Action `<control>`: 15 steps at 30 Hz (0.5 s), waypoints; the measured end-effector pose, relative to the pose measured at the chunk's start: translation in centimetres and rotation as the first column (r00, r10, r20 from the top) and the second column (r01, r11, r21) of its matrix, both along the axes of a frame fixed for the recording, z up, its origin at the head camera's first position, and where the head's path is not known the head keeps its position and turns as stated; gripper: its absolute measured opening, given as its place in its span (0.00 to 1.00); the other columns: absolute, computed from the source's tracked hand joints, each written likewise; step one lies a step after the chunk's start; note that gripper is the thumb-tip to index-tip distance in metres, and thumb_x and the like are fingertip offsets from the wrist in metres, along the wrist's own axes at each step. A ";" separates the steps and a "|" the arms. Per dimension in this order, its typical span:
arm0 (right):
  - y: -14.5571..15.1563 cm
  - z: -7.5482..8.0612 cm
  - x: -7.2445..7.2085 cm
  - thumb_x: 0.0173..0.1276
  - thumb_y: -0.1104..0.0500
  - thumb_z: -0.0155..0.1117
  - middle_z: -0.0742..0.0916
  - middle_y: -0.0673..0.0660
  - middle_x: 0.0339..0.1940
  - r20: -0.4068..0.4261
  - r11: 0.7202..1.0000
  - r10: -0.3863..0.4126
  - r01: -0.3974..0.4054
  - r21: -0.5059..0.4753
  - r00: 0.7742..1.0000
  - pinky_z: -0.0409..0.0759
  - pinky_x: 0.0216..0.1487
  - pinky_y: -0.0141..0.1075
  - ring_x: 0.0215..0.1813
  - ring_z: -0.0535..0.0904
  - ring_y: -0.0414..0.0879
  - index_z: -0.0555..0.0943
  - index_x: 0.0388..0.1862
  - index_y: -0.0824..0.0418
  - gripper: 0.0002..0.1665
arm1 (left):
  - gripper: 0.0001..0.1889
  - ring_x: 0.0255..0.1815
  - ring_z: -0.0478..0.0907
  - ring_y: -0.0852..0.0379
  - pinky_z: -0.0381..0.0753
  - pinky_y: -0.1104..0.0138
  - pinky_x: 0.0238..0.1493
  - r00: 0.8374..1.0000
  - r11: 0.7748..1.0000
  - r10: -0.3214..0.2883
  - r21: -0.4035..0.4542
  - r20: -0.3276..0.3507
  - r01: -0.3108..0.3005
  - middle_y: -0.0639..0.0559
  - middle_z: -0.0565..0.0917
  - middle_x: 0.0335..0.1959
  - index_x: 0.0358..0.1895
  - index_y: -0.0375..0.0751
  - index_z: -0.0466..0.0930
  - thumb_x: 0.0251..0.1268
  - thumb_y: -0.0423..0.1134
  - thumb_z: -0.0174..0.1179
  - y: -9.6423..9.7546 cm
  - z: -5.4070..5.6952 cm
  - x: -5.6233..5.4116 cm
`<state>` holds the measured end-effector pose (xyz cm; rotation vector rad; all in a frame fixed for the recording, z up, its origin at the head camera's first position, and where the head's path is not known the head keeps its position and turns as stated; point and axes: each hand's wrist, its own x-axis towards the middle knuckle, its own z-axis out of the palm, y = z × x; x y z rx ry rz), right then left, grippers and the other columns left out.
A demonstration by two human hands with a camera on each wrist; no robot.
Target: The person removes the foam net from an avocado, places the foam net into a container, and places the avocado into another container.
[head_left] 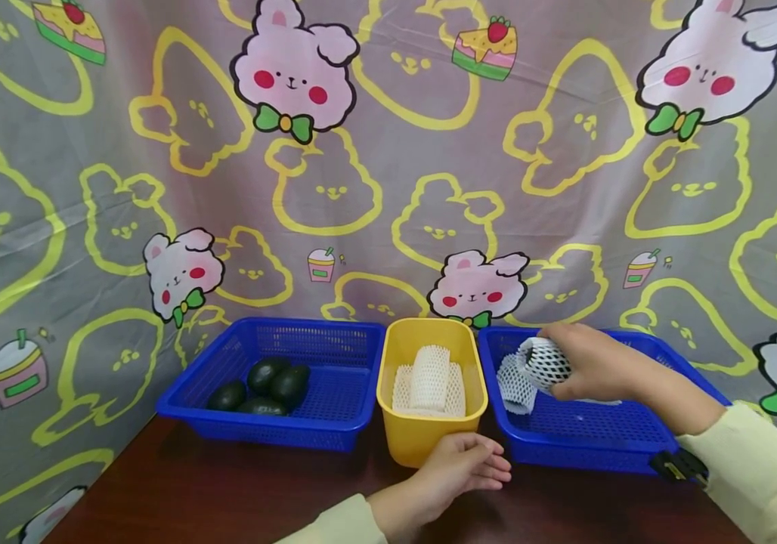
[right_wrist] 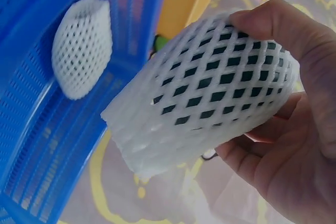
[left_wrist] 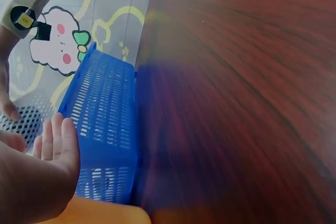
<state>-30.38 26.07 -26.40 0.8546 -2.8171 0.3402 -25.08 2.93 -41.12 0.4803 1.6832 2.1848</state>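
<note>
My right hand (head_left: 589, 363) grips an avocado in a white foam net sleeve (right_wrist: 220, 77), held over the right blue basket (head_left: 586, 438). Dark green skin shows through the mesh, and the sleeve's loose end extends past the fruit. Thumb and fingers clasp it from opposite sides in the right wrist view. Another white foam net (head_left: 516, 384) lies in that basket's left part. My left hand (head_left: 453, 468) is near the front of the yellow bin (head_left: 405, 438), fingers extended and holding nothing. White foam nets (head_left: 429, 381) are piled inside the bin.
At the left, a second blue basket (head_left: 334, 434) holds several bare avocados (head_left: 289, 385). All three containers stand side by side on a dark reddish-brown table (head_left: 225, 499). A patterned curtain (head_left: 388, 151) hangs right behind them.
</note>
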 end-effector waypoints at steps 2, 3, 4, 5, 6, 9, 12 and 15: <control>-0.4 0.0 0.7 0.41 0.57 0.80 0.81 0.51 0.38 0.008 1.000 -0.001 0.001 -0.028 1.000 0.78 0.35 0.39 0.37 0.76 0.45 0.74 0.53 0.67 0.39 | 0.12 0.38 0.85 0.43 0.83 0.57 0.42 1.000 1.000 -0.012 0.004 -0.023 0.012 0.34 0.85 0.36 0.44 0.24 0.77 0.73 0.33 0.51 -0.5 0.1 0.1; -0.7 -0.1 1.1 0.41 0.56 0.81 0.81 0.51 0.38 0.015 0.999 0.000 0.001 -0.041 1.000 0.78 0.35 0.39 0.37 0.76 0.45 0.75 0.53 0.67 0.39 | 0.12 0.38 0.85 0.43 0.83 0.57 0.42 0.999 1.000 -0.018 0.005 -0.031 0.018 0.34 0.84 0.37 0.44 0.24 0.77 0.73 0.33 0.51 -0.8 0.1 0.1; -0.9 -0.2 1.4 0.40 0.56 0.81 0.80 0.51 0.39 0.018 0.999 -0.001 0.002 -0.051 1.000 0.78 0.35 0.39 0.38 0.76 0.45 0.75 0.53 0.67 0.40 | 0.12 0.38 0.85 0.43 0.83 0.57 0.42 0.999 1.000 -0.024 0.007 -0.040 0.024 0.33 0.84 0.37 0.44 0.23 0.77 0.73 0.33 0.51 -1.0 0.1 0.2; -1.2 -0.3 1.7 0.40 0.56 0.81 0.81 0.51 0.39 0.016 0.998 -0.002 0.003 -0.059 1.000 0.78 0.36 0.39 0.38 0.76 0.45 0.75 0.53 0.66 0.40 | 0.13 0.38 0.85 0.44 0.83 0.57 0.42 0.999 1.000 -0.030 0.007 -0.046 0.030 0.32 0.84 0.38 0.44 0.22 0.76 0.73 0.34 0.51 -1.3 0.1 0.2; -1.4 -0.4 2.0 0.40 0.55 0.81 0.80 0.51 0.39 0.013 0.998 -0.003 0.004 -0.064 1.000 0.78 0.37 0.40 0.39 0.76 0.45 0.75 0.52 0.66 0.39 | 0.13 0.38 0.85 0.45 0.83 0.58 0.42 0.998 0.999 -0.035 0.004 -0.052 0.036 0.32 0.84 0.38 0.45 0.21 0.76 0.73 0.34 0.51 -1.5 0.2 0.3; -2.1 -0.8 2.8 0.40 0.55 0.81 0.80 0.51 0.40 0.012 0.997 0.010 -0.010 -0.077 1.000 0.78 0.38 0.40 0.40 0.75 0.45 0.75 0.52 0.65 0.40 | 0.14 0.37 0.84 0.46 0.83 0.58 0.41 0.995 0.999 -0.039 -0.015 -0.089 0.038 0.31 0.84 0.37 0.45 0.19 0.75 0.73 0.34 0.51 -2.4 0.3 0.5; -2.7 -1.1 3.6 0.40 0.55 0.80 0.80 0.51 0.41 0.013 0.996 0.020 -0.019 -0.083 1.000 0.78 0.39 0.40 0.41 0.74 0.45 0.75 0.53 0.64 0.39 | 0.14 0.36 0.84 0.44 0.83 0.59 0.41 0.991 0.999 -0.031 -0.047 -0.132 0.025 0.30 0.83 0.36 0.44 0.19 0.76 0.73 0.34 0.52 -3.4 0.4 0.8; -3.3 -1.4 4.2 0.40 0.55 0.80 0.79 0.52 0.44 0.023 0.996 0.020 -0.018 -0.090 1.000 0.79 0.39 0.40 0.43 0.74 0.46 0.75 0.54 0.63 0.40 | 0.14 0.37 0.84 0.41 0.83 0.59 0.41 0.987 0.997 -0.027 -0.074 -0.160 0.015 0.30 0.83 0.36 0.44 0.19 0.76 0.73 0.33 0.51 -4.3 0.6 1.0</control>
